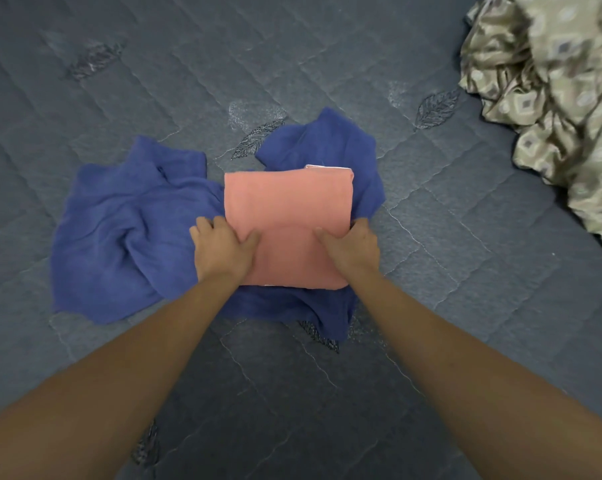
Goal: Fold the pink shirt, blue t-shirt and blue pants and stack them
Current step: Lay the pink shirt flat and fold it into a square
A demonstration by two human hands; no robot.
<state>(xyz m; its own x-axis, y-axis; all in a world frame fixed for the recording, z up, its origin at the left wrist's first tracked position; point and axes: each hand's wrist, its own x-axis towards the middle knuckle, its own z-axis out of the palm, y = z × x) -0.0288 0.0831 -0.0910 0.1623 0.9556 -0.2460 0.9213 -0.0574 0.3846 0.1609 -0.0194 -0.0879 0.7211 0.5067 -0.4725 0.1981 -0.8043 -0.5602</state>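
Lying at the centre of the frame: one pink shirt [287, 225], folded into a neat rectangle, a white label edge showing at its upper right corner. It rests on crumpled blue fabric [119, 237] that spreads left, above and below it; whether this is the t-shirt, the pants or both cannot be told. Left hand [220, 249] grips the shirt's left edge, thumb on top, fingers [206, 225] curled over the side. Right hand [351, 245] grips the right edge likewise, thumb on the pink cloth, fingers tucked at the side. Both forearms bare, entering from the bottom of the frame. Underneath: a grey-blue quilted bed [466, 237] with stitched leaf motifs. Upper right: a bunched beige patterned cloth [552, 81].
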